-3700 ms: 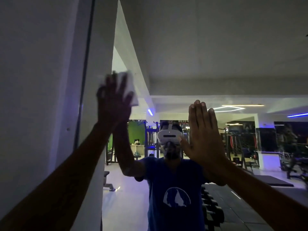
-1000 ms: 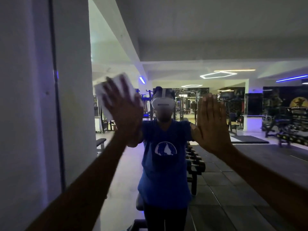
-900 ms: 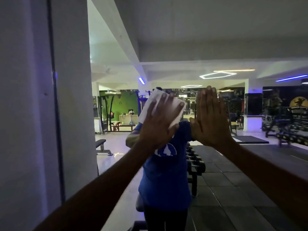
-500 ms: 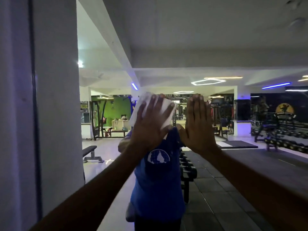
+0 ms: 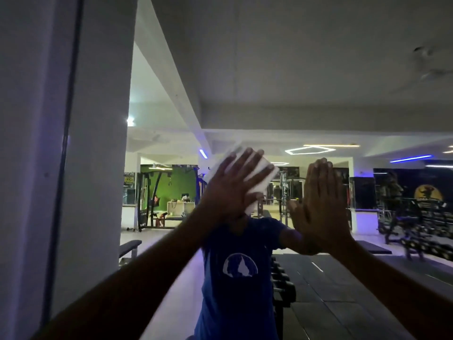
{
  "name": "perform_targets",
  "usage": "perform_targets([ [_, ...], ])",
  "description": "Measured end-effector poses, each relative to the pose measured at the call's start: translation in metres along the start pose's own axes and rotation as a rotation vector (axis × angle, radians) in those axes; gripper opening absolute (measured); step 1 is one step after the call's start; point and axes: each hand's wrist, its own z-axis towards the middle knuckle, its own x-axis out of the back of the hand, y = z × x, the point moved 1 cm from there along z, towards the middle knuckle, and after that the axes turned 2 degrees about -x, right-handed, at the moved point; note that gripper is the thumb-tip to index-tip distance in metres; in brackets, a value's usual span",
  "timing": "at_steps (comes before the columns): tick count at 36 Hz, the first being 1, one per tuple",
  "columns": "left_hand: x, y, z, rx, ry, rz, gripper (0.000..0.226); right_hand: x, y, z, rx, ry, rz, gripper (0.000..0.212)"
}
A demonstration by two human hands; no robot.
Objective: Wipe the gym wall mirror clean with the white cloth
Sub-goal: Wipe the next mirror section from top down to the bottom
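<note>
Left hand (image 5: 229,192) flat on white cloth (image 5: 257,175) against mirror (image 5: 294,82)

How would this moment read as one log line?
left hand: presses white cloth on mirror | right hand: flat on glass

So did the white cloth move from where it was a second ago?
Yes. The white cloth slid right across the mirror, away from the mirror's left edge, under the left hand, toward the right hand.

Left hand (image 5: 229,192): raised, fingers spread and straight, palm pressing forward, arm outstretched.
Right hand (image 5: 318,204): raised, fingers straight and together, palm forward.
</note>
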Motion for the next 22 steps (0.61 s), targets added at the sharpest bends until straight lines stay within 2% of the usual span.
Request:
perform_targets([
  [2,0.009,-0.051,0.003,0.202,0.035,0.042,0.067,0.000,0.002,0.002,0.006,-0.002,-0.013,0.095],
  [4,0.017,-0.094,-0.001,0.565,0.125,0.044,0.067,0.002,0.003,0.004,0.011,-0.010,-0.040,0.094],
  [6,0.015,-0.094,0.005,0.897,0.235,0.054,0.068,0.001,0.002,0.006,0.019,-0.015,-0.039,0.094],
  [7,0.012,-0.076,0.015,0.991,0.277,0.074,0.068,0.001,0.001,0.006,0.020,-0.009,-0.025,0.093],
  [8,0.007,-0.050,0.025,0.976,0.285,0.067,0.066,0.000,0.000,0.006,0.021,0.003,-0.010,0.092],
  [9,0.001,-0.020,0.037,0.824,0.247,0.031,0.066,-0.001,0.000,0.006,0.020,0.014,-0.002,0.090],
  [11,-0.009,0.033,0.049,0.309,0.085,-0.042,0.068,-0.003,0.002,0.005,0.028,0.017,-0.013,0.087],
  [12,-0.012,0.039,0.051,0.099,0.037,-0.048,0.068,-0.005,0.002,0.004,0.035,0.015,-0.018,0.086],
  [13,-0.012,0.029,0.053,-0.034,0.037,-0.034,0.066,-0.006,0.003,0.003,0.038,0.016,-0.015,0.086],
  [14,-0.012,0.006,0.057,-0.073,0.068,-0.003,0.064,-0.007,0.003,0.003,0.037,0.018,-0.003,0.086],
  [16,-0.003,-0.052,0.061,0.079,0.159,0.055,0.062,-0.008,0.004,0.003,0.028,0.026,0.016,0.086],
  [19,0.015,-0.120,0.048,0.545,0.240,0.065,0.063,-0.008,0.004,0.001,0.025,0.029,0.002,0.086],
  [22,0.011,-0.098,0.057,0.904,0.321,0.082,0.067,-0.006,0.006,0.003,0.046,0.020,0.009,0.089],
])
